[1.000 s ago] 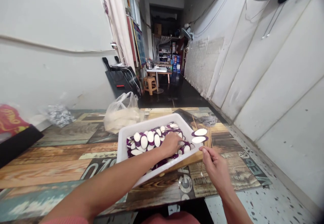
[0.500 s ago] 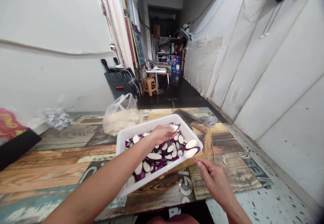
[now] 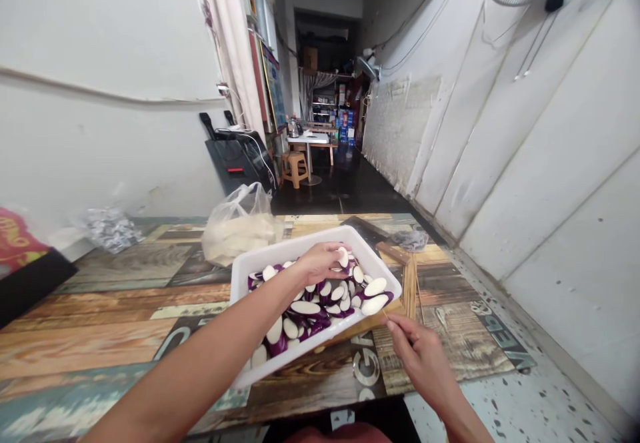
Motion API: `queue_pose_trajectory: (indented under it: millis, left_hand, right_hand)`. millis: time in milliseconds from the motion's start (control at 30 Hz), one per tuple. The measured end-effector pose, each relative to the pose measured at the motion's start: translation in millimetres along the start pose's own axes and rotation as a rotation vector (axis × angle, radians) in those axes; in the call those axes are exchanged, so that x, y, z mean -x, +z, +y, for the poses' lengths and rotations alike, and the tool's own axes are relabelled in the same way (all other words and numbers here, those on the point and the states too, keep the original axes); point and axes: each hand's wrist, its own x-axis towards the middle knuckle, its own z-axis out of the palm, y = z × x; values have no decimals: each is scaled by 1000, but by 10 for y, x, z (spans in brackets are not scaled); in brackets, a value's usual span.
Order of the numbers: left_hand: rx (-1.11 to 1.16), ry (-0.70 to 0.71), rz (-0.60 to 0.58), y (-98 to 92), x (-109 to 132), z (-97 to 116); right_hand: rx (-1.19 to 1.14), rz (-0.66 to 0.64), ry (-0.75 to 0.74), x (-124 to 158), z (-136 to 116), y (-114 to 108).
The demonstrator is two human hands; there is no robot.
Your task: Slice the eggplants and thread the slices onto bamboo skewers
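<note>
A white plastic tray (image 3: 260,266) full of several eggplant slices (image 3: 306,307), white flesh with purple skin, sits on the patterned wooden table (image 3: 100,323). My left hand (image 3: 320,261) reaches over the tray's far side, its fingers pinched on one eggplant slice (image 3: 343,257). My right hand (image 3: 419,354) is at the tray's near right corner, closed on a thin bamboo skewer (image 3: 385,314) that carries two eggplant slices (image 3: 375,296) over the tray's right edge.
A bundle of bamboo skewers (image 3: 411,283) lies right of the tray. A clear plastic bag (image 3: 239,226) stands behind it. A foil bag (image 3: 111,228) and a red-and-black package (image 3: 25,263) sit at the far left. The table's edge drops to a speckled floor (image 3: 520,396) on the right.
My left hand moved from the tray's middle to its far side and pinched a slice. My right hand brought the skewer with its two slices down over the tray's right edge.
</note>
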Motion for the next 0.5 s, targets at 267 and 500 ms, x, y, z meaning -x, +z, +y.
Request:
queue_pose_trajectory:
  millis: [267,500]
  left_hand:
    - [11,89,156,5,-54,-41]
    - [164,-28,201,22,-85,-56]
  right_hand:
    - [-20,-31,-10,31,-60,-4]
    - [-2,-39,-46,50,-57,20]
